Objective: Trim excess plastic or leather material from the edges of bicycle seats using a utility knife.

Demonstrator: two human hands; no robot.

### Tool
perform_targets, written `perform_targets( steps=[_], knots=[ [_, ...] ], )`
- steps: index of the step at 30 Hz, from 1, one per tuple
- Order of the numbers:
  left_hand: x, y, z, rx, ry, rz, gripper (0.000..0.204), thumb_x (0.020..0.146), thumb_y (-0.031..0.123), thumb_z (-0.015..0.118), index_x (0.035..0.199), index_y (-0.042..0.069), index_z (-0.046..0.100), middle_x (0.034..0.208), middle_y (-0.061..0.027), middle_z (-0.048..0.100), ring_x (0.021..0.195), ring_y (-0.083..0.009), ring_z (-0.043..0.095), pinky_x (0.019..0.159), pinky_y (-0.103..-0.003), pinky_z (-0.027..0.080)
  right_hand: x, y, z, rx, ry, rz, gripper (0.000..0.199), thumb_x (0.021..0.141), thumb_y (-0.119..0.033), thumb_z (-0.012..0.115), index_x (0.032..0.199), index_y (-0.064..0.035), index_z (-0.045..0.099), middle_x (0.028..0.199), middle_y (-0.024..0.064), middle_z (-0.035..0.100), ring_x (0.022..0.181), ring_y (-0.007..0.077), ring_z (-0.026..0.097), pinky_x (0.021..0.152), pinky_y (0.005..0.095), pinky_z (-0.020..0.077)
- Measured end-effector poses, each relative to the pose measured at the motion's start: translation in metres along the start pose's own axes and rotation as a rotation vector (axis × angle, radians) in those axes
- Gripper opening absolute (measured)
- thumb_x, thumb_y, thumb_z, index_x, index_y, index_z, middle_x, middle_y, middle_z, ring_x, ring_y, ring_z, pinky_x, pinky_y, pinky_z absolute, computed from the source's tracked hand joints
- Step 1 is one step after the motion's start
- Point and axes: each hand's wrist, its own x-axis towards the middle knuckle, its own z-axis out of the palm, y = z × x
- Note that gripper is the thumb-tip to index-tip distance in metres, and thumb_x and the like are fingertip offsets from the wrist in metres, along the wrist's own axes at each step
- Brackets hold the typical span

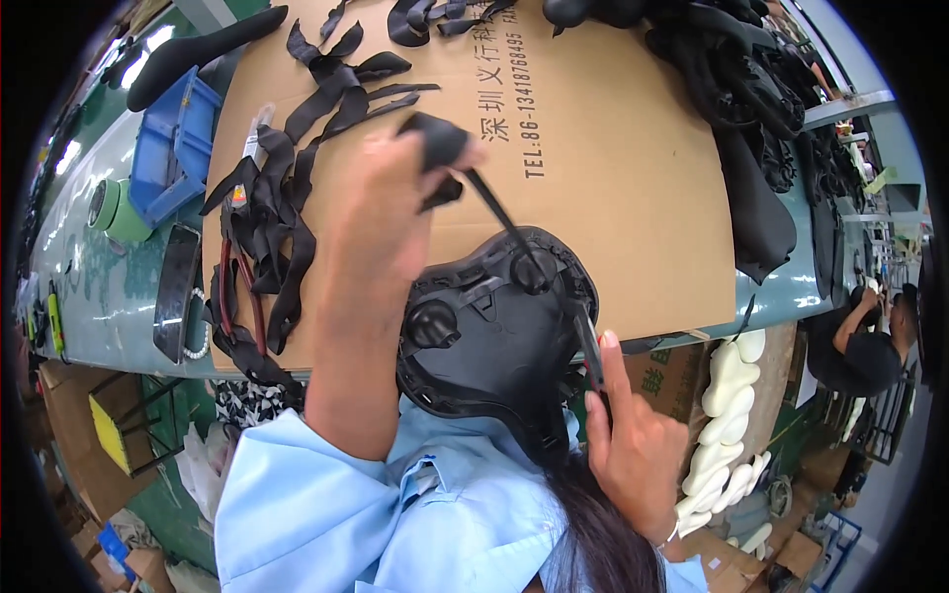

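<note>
As our left hand gripped a black strip running up-left from the upturned bicycle saddle, nose toward us, our right hand held probably a cutter at its right rim.

Bright, fairly even light indoors; white glare patches on glossy table, at left. Cardboard sheet: matte, evenly lit. Black shell: soft highlights along curves, recesses dark. Left hand smeared by motion blur; right hand crisper. Toward rim: edges bowed, detail soft, black vignette at corners.
</note>
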Motion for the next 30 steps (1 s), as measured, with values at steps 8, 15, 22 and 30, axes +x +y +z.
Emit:
perform_targets(
  steps=[8,15,22,30],
  knots=[
    [-0.001,-0.006,-0.045,0.929,0.447,0.522,0.040,0.079,-0.002,0.063,0.117,0.003,0.055,0.108,-0.0110,0.060,0.101,-0.0226,0.058,0.087,-0.030,0.044,0.004,0.012,0.035,0.680,0.202,0.255,0.065,0.081,-0.021,0.074,0.134,0.0019,0.043,0.096,0.0159,0.066,0.071,0.0243,0.066,0.065,0.0320,0.0525],
    [-0.017,0.012,-0.059,0.869,-0.560,-0.010,0.066,0.080,0.026,0.076,0.132,0.000,0.043,0.121,-0.0156,0.057,0.114,-0.0289,0.055,0.102,-0.037,0.039,0.113,0.023,0.044,1.250,0.203,0.158,0.072,0.071,-0.009,0.080,0.132,-0.0022,0.042,0.095,0.0006,0.050,0.081,0.0097,0.048,0.075,0.0235,0.0430],
    [0.096,0.049,-0.062,0.218,-0.119,-0.192,0.046,0.088,0.032,0.067,0.117,-0.003,0.058,0.106,-0.0115,0.067,0.096,-0.0218,0.067,0.089,-0.034,0.053,0.135,0.114,0.009,1.297,0.747,0.264,0.045,0.091,-0.012,0.064,0.130,-0.0011,0.045,0.093,0.0058,0.061,0.060,0.0094,0.056,0.055,0.0207,0.0461],
    [0.173,0.016,-0.076,1.428,0.092,0.475,0.044,0.080,0.042,0.070,0.116,0.018,0.063,0.102,-0.0108,0.060,0.094,-0.0256,0.059,0.085,-0.038,0.048,0.096,0.285,0.049,1.022,0.950,0.623,0.053,0.089,-0.015,0.066,0.136,-0.0074,0.044,0.119,0.0084,0.053,0.100,0.0165,0.052,0.085,0.0347,0.0449]
  ],
)
